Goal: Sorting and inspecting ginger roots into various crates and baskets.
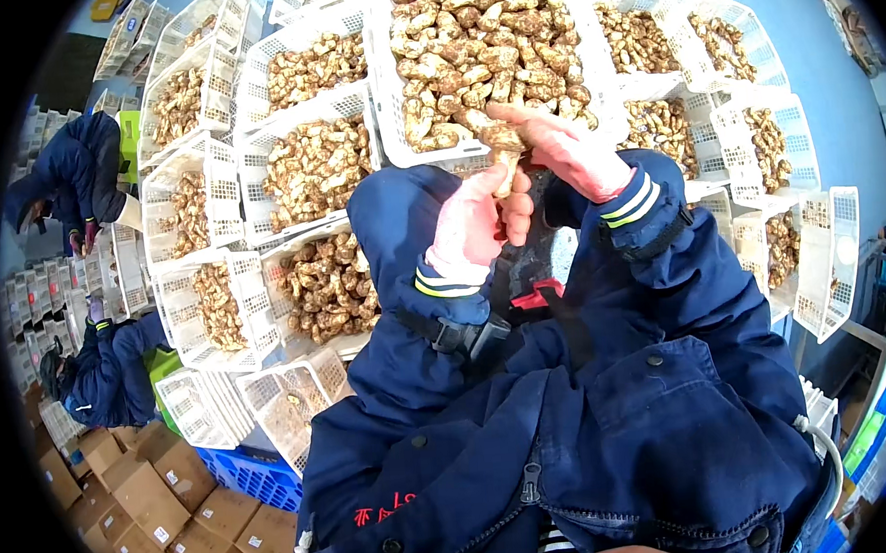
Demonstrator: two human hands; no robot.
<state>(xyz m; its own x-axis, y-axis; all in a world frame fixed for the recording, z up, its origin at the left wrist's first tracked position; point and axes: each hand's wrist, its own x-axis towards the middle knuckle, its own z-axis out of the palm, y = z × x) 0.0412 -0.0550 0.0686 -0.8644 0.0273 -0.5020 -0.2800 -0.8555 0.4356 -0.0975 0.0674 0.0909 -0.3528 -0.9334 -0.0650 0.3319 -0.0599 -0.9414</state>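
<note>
My left hand [470, 219] is closed around the stem of a brown-speckled mushroom [506, 147], just in front of a white plastic basket. My right hand [575, 153] lies against the mushroom's cap, its fingers stretched out towards the left. The basket [437, 155] stands beyond my knees, heaped with similar mushrooms [499, 48]. Both hands are over the gap between my legs.
White baskets of mushrooms [321, 166] stand in rows on the left, with more on the right [637, 37]. A blue crate [251, 478] and cardboard boxes [143, 502] are at the lower left. Two co-workers in dark clothing [80, 164] bend over at the far left.
</note>
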